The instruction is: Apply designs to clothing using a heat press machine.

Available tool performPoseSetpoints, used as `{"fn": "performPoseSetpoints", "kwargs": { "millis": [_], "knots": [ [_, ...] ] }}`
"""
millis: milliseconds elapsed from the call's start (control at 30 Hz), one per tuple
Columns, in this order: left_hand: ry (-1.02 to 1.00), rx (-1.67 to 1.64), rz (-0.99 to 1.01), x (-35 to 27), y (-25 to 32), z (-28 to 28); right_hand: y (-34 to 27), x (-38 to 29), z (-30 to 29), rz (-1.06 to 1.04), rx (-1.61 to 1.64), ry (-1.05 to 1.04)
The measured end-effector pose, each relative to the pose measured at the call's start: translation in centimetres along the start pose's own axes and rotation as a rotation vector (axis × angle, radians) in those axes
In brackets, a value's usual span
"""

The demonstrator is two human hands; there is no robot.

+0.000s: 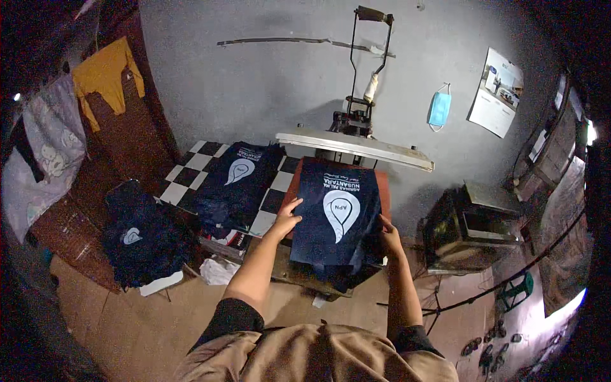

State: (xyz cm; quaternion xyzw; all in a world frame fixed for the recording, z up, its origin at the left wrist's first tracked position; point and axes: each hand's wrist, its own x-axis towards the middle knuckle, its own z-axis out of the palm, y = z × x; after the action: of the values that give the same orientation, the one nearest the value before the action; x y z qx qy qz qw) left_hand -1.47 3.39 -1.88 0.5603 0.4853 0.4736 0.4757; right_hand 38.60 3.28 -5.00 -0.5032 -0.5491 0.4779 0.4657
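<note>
A navy-blue garment (310,243) with a white leaf-like emblem and lettering lies spread over the reddish lower pad (384,186) of a heat press. Its near end hangs over the front edge of the press stand. My left hand (288,218) grips the garment's left edge, thumb and forefinger apart at the cloth. At the right edge, my right hand (390,234) holds the fabric, its fingertips partly hidden. Behind the garment, the press's pale upper plate (353,149) is raised, and its long lever handle (374,15) points up the wall.
Left of the press, similar printed garments (215,191) lie on a black-and-white checkered table (174,192). More dark garments (148,243) are heaped farther left. A white cloth (218,271) lies below the table. On the right stand a dark boxy cabinet (448,238) and a thin black pole (501,284).
</note>
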Motion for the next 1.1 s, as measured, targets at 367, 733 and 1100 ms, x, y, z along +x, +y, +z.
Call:
{"fn": "performPoseSetpoints", "kwargs": {
  "millis": [367,733,1100],
  "knots": [
    [-0.030,0.137,-0.011,-2.6,3.8,-10.7,-1.7,1.7,9.2,-0.185,-0.010,-0.052],
    [0.066,0.149,-0.055,-6.8,2.0,-24.5,-14.3,-2.9,26.3,-0.021,0.000,-0.040],
    [0.145,0.127,-0.112,-9.4,0.5,-36.7,-11.7,0.3,38.1,-0.094,-0.085,-0.087]
  ]
}}
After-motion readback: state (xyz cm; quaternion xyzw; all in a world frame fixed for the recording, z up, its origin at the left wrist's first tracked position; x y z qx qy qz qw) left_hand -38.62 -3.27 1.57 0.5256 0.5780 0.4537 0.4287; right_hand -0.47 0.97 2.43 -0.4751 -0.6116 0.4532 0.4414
